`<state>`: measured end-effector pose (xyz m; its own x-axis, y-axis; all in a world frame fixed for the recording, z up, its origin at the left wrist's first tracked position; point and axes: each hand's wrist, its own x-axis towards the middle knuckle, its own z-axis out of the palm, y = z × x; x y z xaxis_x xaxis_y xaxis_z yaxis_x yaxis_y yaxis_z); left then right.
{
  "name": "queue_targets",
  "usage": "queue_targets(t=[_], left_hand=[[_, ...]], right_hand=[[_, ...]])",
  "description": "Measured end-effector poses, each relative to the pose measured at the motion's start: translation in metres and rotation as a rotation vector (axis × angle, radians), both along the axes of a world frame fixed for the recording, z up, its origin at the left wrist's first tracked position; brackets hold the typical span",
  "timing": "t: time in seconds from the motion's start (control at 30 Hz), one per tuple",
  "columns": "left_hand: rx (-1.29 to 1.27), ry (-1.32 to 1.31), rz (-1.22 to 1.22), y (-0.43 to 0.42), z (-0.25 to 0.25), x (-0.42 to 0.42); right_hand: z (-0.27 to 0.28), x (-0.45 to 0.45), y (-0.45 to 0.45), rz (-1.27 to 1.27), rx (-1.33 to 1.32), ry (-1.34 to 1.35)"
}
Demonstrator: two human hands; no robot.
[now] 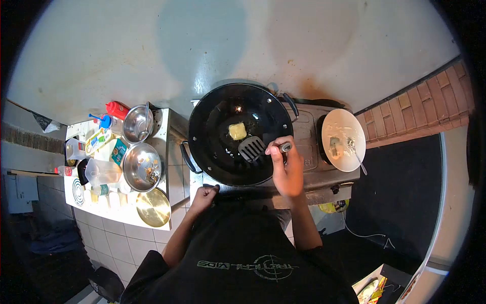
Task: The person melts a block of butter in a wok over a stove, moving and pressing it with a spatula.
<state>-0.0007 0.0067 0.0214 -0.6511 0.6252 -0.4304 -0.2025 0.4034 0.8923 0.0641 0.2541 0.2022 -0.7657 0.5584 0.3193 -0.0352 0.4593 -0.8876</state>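
Note:
A large black wok point(223, 109) with two side handles sits on the stove. In it lies a pale yellow lump point(237, 131), butter-like, with shiny liquid around it. My right hand point(287, 169) is closed around the handle of a slotted turner point(251, 149). The turner's black head is low over the wok, just right of and below the yellow lump; whether it touches the pan I cannot tell. My left hand point(203, 198) is closed at the stove's front edge, below the wok's left handle. What it grips, if anything, is hidden.
On the stove's right stands a white bowl point(349, 121) with batter-like residue and a spoon. A white table point(121, 215) at left carries two steel bowls point(132, 169), a gold lid point(153, 207), a red bottle point(117, 109) and plastic containers. A stove knob point(335, 189) protrudes at front right.

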Motion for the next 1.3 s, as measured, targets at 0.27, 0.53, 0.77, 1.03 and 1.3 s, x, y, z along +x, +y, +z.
queue_targets(t=[0.27, 0.53, 0.77, 1.03, 1.3], left_hand=[[0.060, 0.062, -0.010, -0.002, -0.018, 0.000], [0.031, 0.040, 0.028, -0.002, -0.026, 0.002], [0.044, 0.094, 0.023, -0.003, -0.025, 0.001], [0.077, 0.088, 0.007, -0.004, -0.038, 0.001], [0.010, 0.003, -0.002, -0.003, -0.015, 0.000]], right_hand=[[-0.005, -0.002, -0.005, 0.018, -0.023, -0.076], [-0.015, -0.001, -0.004, -0.012, -0.027, 0.037], [-0.013, -0.002, -0.005, 0.023, -0.012, 0.024], [0.001, 0.002, -0.002, 0.002, 0.020, -0.064], [-0.011, -0.006, -0.001, 0.010, -0.034, -0.036]])
